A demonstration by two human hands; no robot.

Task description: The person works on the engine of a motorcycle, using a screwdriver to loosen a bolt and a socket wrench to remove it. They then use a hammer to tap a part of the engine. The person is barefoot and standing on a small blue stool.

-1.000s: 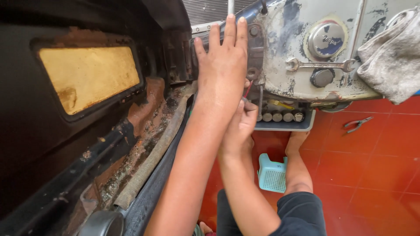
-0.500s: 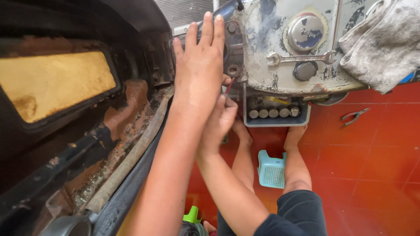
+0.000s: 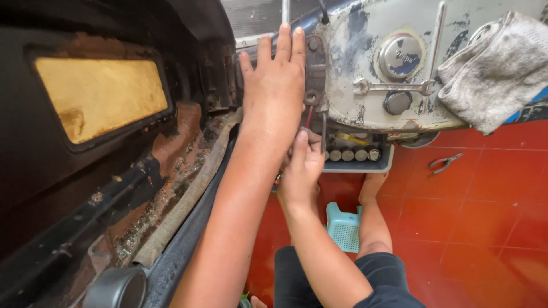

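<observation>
The left hand lies flat, fingers spread and pointing up, pressed against the left edge of a worn, paint-chipped metal housing; it grips nothing. Below it, the right hand is curled at the housing's lower left corner, its fingers pinched close around something small beside a thin red wire; what exactly it holds is hidden by the fingers. A double-ended spanner lies across the front of the housing, just under a round metal cap, and a grey rag is draped over the housing's right end. Under the housing's bottom edge sits a row of small cylinders in a shallow tray. On the red tiled floor lie pliers and a low turquoise stool. To the left runs a rusted dark panel with a yellow lens.
</observation>
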